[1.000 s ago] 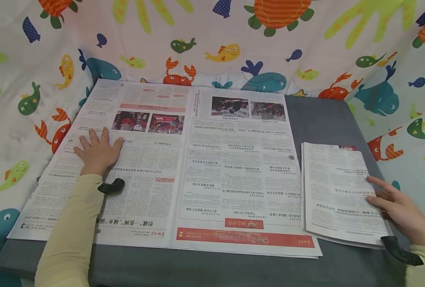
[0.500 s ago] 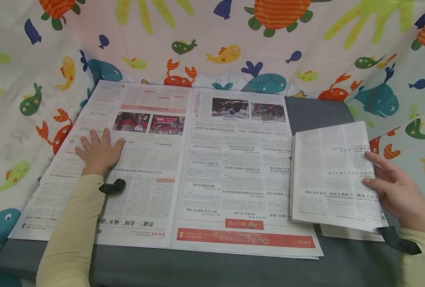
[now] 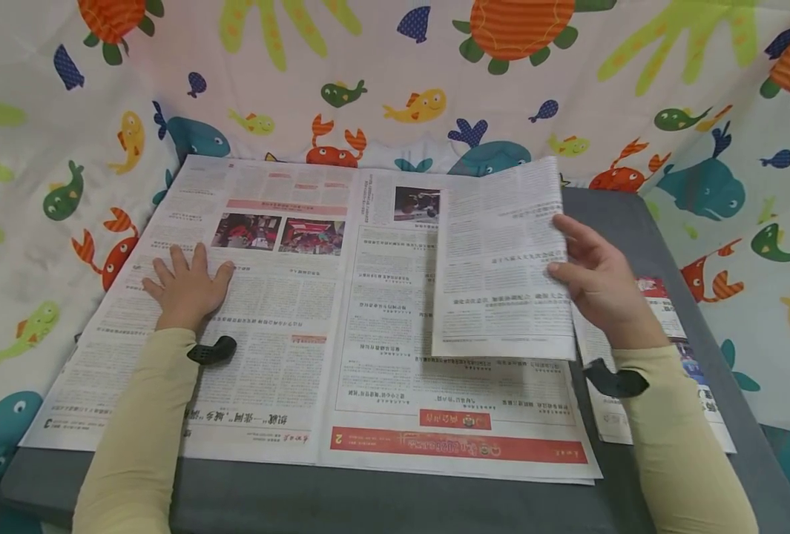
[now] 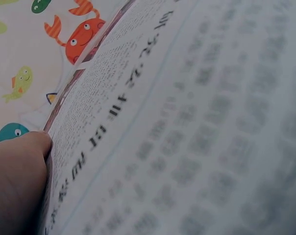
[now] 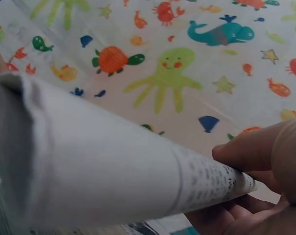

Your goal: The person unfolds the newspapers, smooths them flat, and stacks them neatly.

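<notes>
My left hand [image 3: 188, 285] lies flat with spread fingers on the left page of an opened newspaper [image 3: 294, 311]. The left wrist view shows part of that hand [image 4: 18, 171] beside blurred print. A smaller folded newspaper [image 3: 501, 282] is raised above the right page, covering part of a photo there. My right hand [image 3: 598, 278] pinches its right edge, thumb on the near face and fingers behind. From the right wrist, the folded newspaper [image 5: 109, 161] is seen edge-on, with bowed layers gaping at the far end; the right hand [image 5: 265, 181] grips its near edge.
Another folded newspaper [image 3: 675, 334] with colour photos lies at the right, partly behind the right forearm. Everything rests on a dark grey table [image 3: 395, 497]. A curtain [image 3: 395, 59] printed with sea animals hangs behind and at both sides.
My right hand has lifted the folded newspaper off the right side and carried it left over the opened one. Another folded newspaper beneath is now exposed. The left hand stays in place.
</notes>
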Available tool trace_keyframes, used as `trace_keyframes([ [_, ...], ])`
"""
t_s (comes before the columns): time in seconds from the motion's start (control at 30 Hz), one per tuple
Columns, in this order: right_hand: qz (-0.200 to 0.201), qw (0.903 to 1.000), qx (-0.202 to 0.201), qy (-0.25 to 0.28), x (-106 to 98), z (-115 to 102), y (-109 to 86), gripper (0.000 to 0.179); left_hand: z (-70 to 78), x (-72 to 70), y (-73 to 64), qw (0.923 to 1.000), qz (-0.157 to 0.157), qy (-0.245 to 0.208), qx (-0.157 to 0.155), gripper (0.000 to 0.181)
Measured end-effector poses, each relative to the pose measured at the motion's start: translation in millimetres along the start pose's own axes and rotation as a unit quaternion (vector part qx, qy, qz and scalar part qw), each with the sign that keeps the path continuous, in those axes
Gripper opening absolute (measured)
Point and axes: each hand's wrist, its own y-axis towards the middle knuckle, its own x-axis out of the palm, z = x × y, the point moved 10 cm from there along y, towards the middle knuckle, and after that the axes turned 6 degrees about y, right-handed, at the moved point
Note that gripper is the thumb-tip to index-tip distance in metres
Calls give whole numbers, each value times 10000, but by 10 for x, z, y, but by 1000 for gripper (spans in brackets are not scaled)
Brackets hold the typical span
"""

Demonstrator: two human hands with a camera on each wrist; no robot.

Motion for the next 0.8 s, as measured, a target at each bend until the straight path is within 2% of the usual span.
trace_keyframes([
  [0.07,-67,9999,57,114,204,132,172,72,-9,8,3,10000,-16,14,-12,92],
  [0.2,-61,9989,456,-23,601,458,463,74,-20,21,17,10000,-24,41,-41,92],
  [0.33,-137,9972,729,-64,955,743,666,75,-20,33,43,10000,21,50,-41,91],
  [0.4,-154,9969,766,-49,1068,879,741,76,-29,38,48,10000,41,46,-30,92],
  [0.47,-131,9964,817,-154,1116,1040,802,75,-42,35,44,10000,59,66,-28,92],
  [0.57,-22,9917,1041,-756,1053,1312,846,75,-36,34,33,9999,61,65,-60,90],
  [0.7,139,9729,1378,-1852,880,1602,842,78,-15,28,16,10000,55,33,-68,89],
  [0.8,88,9619,1245,-2431,838,1628,842,81,-15,16,17,10000,77,13,-41,90],
])
